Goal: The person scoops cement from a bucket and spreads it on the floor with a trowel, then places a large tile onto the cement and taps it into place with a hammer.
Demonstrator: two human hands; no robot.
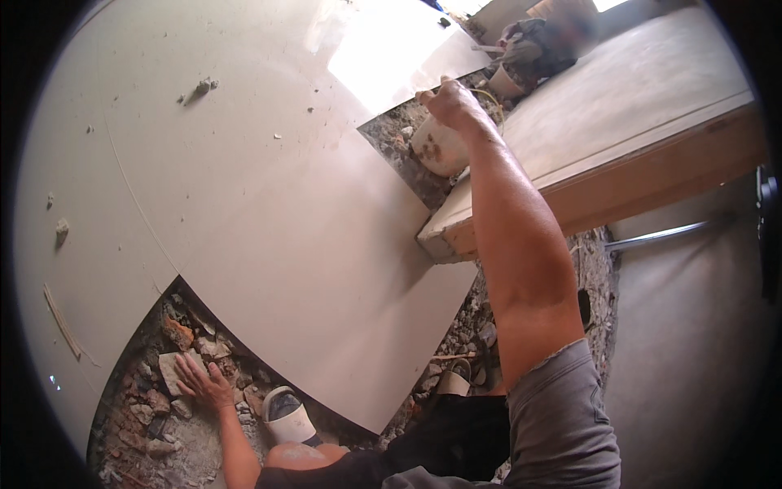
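Observation:
My left hand (205, 381) lies on a flat, pale chunk of rubble (169, 373) at the lower left, palm down and fingers stretched out and apart. My right arm reaches far forward. At its end, my right hand (453, 106) is curled at the top of a dirt-stained white bucket (440, 148), thumb to the left. Whatever its fingers hold is hidden. A thin yellow handle (494, 99) arcs just right of the hand. The bucket stands in a gap of broken rubble between the pale floor sheet and a low ledge.
Large pale sheets (293, 204) with scattered crumbs cover much of the floor. A thick ledge (603, 179) juts in from the right. My sandalled foot (288, 417) rests in the near rubble. At the far top, a person (533, 49) crouches beside another bucket (507, 82).

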